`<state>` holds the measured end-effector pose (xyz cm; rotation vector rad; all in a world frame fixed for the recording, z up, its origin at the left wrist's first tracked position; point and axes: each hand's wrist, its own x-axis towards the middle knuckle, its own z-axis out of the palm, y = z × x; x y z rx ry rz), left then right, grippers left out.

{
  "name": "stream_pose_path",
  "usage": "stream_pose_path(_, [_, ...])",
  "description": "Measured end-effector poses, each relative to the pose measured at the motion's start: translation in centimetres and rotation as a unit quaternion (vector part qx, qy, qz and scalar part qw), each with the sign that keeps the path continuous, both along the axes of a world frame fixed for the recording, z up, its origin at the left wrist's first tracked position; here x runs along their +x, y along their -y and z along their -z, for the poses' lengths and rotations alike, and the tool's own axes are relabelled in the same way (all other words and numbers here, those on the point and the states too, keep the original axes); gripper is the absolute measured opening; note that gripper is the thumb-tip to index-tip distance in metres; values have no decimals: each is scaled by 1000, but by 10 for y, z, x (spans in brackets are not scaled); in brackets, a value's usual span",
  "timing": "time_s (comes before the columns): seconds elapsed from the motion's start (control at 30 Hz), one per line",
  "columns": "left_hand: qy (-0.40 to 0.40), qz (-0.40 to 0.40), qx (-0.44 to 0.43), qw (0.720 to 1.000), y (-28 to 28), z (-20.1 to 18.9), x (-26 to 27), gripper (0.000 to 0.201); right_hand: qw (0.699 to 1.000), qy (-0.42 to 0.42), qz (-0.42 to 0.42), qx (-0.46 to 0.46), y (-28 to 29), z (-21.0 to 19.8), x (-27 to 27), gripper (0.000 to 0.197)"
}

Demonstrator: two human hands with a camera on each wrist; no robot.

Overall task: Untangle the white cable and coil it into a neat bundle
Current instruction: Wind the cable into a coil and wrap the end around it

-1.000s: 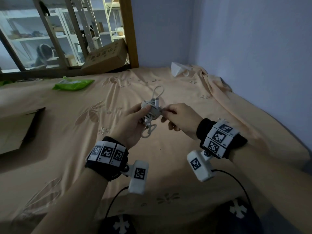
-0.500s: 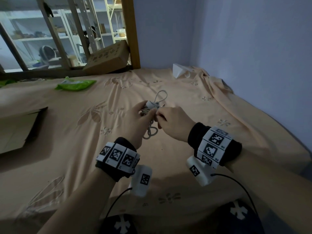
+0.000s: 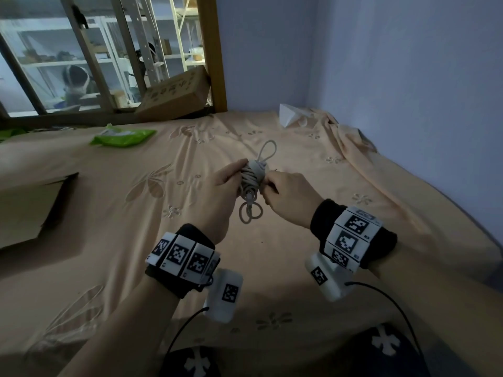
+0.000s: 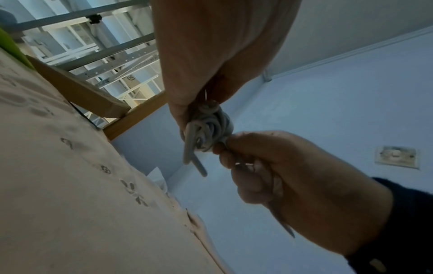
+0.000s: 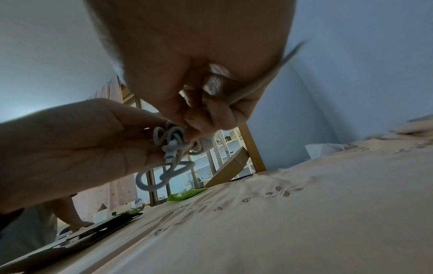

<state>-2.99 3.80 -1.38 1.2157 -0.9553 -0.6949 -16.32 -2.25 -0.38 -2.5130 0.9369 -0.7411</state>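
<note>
The white cable point(image 3: 253, 178) is a tight wound bundle held in the air above the bed, with one loop sticking up and small loops hanging below. My left hand point(image 3: 217, 191) grips the bundle from its left side, thumb on top. My right hand point(image 3: 285, 191) pinches the bundle's right edge with its fingertips. In the left wrist view the cable bundle point(image 4: 208, 126) sits between both hands, a strand end poking down. In the right wrist view the cable bundle point(image 5: 173, 146) shows a connector plug hanging among the lower loops.
A peach embroidered bedsheet point(image 3: 136, 240) covers the bed under the hands. A green packet point(image 3: 122, 136) lies far left, a flat cardboard piece point(image 3: 30, 210) at the left edge, a cardboard box point(image 3: 174, 95) by the wooden frame, a white bag point(image 3: 290, 118) in the far corner. Blue walls close the right side.
The hands, after closing tight over the bundle, have eased slightly apart. The right hand has slid to the bundle's right edge, and the wound bundle shows more between them.
</note>
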Motion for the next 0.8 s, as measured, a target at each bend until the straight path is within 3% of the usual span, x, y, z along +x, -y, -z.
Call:
stream_pose_path(0.13, [-24, 26, 10, 999, -7, 4, 4, 33, 999, 10, 24, 19, 3, 1, -4, 17])
stream_pose_path(0.3, [-95, 63, -37, 993, -9, 10, 8, 31, 999, 20, 24, 30, 2, -5, -4, 17])
stream_pose_path(0.57, [-148, 74, -60, 984, -3, 12, 9, 4, 1000, 4, 9, 25, 5, -3, -7, 18])
stream_pose_path(0.7, [-146, 117, -17, 982, -4, 9, 12, 32, 1000, 4, -7, 13, 7, -2, -8, 16])
stream_pose_path(0.8, [-89, 153, 43, 983, -8, 6, 9, 26, 1000, 5, -16, 20, 7, -3, -10, 16])
